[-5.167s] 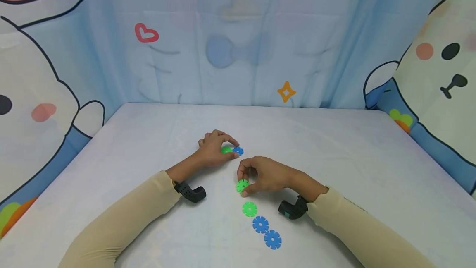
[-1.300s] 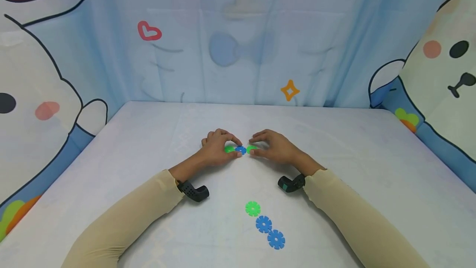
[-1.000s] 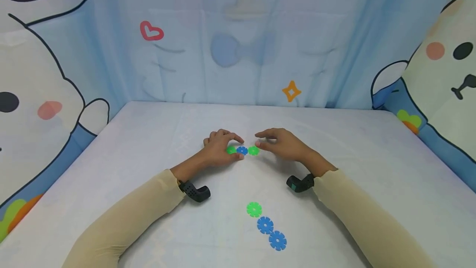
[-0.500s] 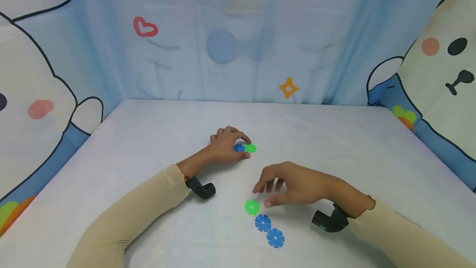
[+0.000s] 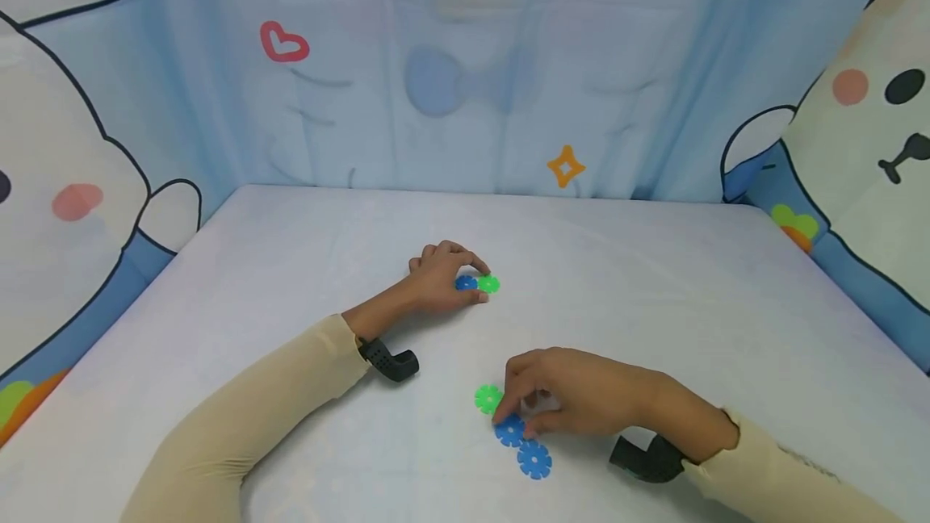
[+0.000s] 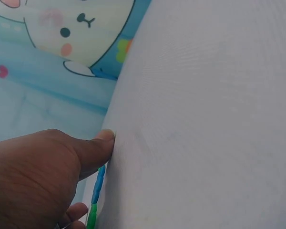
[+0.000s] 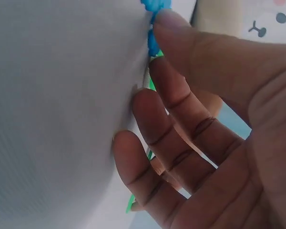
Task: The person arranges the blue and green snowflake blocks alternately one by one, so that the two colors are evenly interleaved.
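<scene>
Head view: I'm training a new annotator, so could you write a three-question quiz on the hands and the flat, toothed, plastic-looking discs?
1. How many flat, toothed, plastic-looking blue discs lie in the row nearer the camera?
2. True or false: the left hand is nearer than the right hand to the printed light-blue curtain.
3. Which colour is the disc between the right thumb and index finger? a) green; b) blue; c) orange.

Key: 1: two; 2: true; 3: b.
</scene>
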Demonstrator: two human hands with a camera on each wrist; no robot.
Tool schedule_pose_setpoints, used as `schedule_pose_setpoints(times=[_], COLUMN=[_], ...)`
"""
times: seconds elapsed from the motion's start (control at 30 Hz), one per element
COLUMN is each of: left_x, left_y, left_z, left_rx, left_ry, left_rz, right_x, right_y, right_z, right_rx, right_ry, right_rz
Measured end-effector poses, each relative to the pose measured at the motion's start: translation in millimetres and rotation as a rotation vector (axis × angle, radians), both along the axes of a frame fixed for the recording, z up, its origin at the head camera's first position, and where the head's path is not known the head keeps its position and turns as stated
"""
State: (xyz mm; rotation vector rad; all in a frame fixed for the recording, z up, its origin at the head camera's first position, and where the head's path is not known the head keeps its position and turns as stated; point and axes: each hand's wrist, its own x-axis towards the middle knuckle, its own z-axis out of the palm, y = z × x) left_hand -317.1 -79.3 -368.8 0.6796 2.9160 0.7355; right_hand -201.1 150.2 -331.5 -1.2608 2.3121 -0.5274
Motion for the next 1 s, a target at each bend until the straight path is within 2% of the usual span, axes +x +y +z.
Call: schedule_pose_setpoints(times=[0.43, 1.0], left_x=[0.0, 2.7], left_y=[0.5, 1.9], left_z=[-5.2, 0.5], left_rx=[0.016, 0.025], left_ry=[0.004, 0.008], left_rz=[-0.004, 0.012], right_x=[4.0, 5.0], right_y=[-0.9, 0.2], right_z=[-4.1, -4.6], right_rx=[0.011, 0.011], right_ry=[0.061, 0.029], right_rz=[0.036, -0.027])
